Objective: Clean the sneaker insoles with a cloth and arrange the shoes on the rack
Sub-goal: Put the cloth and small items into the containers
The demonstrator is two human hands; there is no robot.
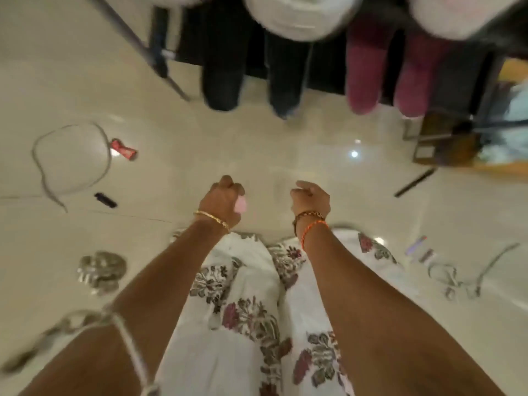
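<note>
My left hand (224, 200) hangs over the pale floor, its fingers curled round a small pink cloth (241, 204). My right hand (310, 199) is beside it, fingers closed with nothing seen in them. Ahead stands a dark shoe rack (471, 70) with a pair of dark shoes (221, 72) and a pair of maroon shoes (364, 81) on the lower level. White sneakers (297, 18) sit blurred on the upper level. No insole shows.
A grey cable loop (71, 155), a red wrapper (123, 149) and a small black object (105, 200) lie on the floor at left. A metallic crumpled item (101, 271) sits lower left. Cords and small items (457, 272) lie at right. A wooden piece of furniture (485, 132) stands far right.
</note>
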